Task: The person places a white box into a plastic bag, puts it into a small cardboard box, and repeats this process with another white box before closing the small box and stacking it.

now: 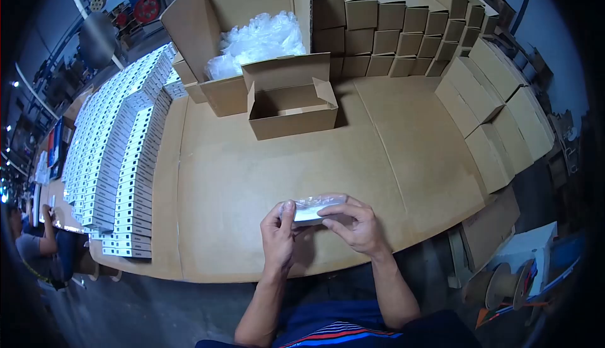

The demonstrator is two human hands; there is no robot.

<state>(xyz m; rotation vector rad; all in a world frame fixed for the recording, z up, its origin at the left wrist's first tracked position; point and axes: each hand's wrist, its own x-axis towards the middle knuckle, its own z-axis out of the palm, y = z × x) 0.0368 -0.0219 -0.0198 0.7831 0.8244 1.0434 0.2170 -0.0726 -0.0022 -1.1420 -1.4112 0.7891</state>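
Between my two hands, over the near part of the table, is a small white box in clear plastic wrap (309, 212). My left hand (279, 231) grips its left end, with the thumb on the near face. At its right end my right hand (356, 225) pinches the wrap or box with thumb and fingers. The box's underside and my fingertips behind it are hidden. Farther back on the table stands an open brown cardboard carton (293, 123) with its lid flap raised; the visible inside shows bare cardboard.
Stacks of small white boxes (120, 159) line the left side. A large carton (227, 99) holding clear plastic bags (261, 39) stands at the back. Brown cartons (391, 33) are piled behind, and more cartons (498, 108) edge the right. A person (47, 241) sits at far left.
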